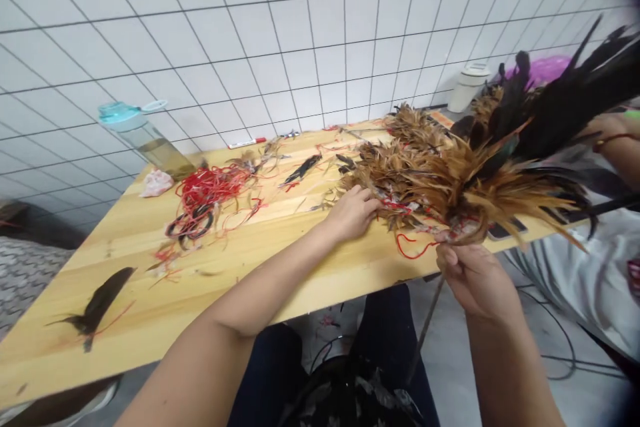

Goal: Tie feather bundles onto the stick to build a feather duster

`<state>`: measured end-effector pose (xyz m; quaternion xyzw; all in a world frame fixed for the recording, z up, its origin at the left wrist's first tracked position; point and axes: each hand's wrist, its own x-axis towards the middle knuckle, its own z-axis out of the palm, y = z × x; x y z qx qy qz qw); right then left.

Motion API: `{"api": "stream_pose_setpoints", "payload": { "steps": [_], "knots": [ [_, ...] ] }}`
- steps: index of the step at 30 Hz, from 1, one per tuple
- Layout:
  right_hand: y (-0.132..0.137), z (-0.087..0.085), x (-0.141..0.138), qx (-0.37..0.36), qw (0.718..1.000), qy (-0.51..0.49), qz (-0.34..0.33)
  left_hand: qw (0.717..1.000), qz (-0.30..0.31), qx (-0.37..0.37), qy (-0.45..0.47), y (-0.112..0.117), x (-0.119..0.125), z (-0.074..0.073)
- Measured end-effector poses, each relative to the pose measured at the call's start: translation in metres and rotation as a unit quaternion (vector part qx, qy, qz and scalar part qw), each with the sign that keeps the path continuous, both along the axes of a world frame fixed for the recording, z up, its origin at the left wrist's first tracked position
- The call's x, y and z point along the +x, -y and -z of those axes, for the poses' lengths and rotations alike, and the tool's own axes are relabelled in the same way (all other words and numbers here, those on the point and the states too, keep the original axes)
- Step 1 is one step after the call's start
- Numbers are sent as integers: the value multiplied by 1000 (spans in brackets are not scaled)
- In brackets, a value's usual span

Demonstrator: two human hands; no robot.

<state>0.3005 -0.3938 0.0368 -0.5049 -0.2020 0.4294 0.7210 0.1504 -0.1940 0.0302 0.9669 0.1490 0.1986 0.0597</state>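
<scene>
My right hand (473,273) is closed around the base of what looks like a feather duster (480,180), with brown feathers fanning out and long black ones pointing up to the right. A thin stick (431,320) runs down below that hand. Red string (415,250) loops from the feather base onto the table edge. My left hand (353,212) rests on the table at the near edge of a pile of brown feather bunches (395,167). Its fingers are bent into the feathers, closed on a bunch, with the fingertips partly hidden.
On the wooden table (260,260) lie tangled red strings (213,190), a dark feather (107,297), a black feather bunch (303,168) and a marker (247,143). A water bottle (150,140) stands back left, a white container (467,87) back right. Another person's arm (617,140) is at right.
</scene>
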Motion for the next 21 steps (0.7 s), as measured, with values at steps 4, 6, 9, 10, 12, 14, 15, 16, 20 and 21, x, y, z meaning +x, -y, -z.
{"api": "stream_pose_setpoints", "payload": {
  "steps": [4,6,9,10,12,14,15,16,20,21],
  "knots": [
    [8,1,7,-19,1000,14,17,998,-31,2,50,9,26,0],
    [8,3,11,-27,999,4,25,997,-44,-4,62,14,36,-2],
    [4,9,15,-31,999,-13,36,998,-63,5,21,21,54,-1],
    [1,11,15,-33,999,-13,39,998,-66,11,-3,23,59,0],
    [-4,14,14,-39,998,-3,44,997,-69,11,-39,25,68,5],
    [-9,16,12,-47,997,13,54,996,-72,-2,-44,24,70,10],
    [-12,17,11,-52,997,22,60,996,-76,-8,-39,22,69,11],
    [-14,18,10,-58,996,31,63,996,-84,-16,-31,20,66,11],
    [-22,22,9,-80,994,57,55,985,-133,-99,52,5,37,-1],
    [-24,24,8,-83,993,63,53,981,-128,-125,80,2,27,-6]
  ]
}}
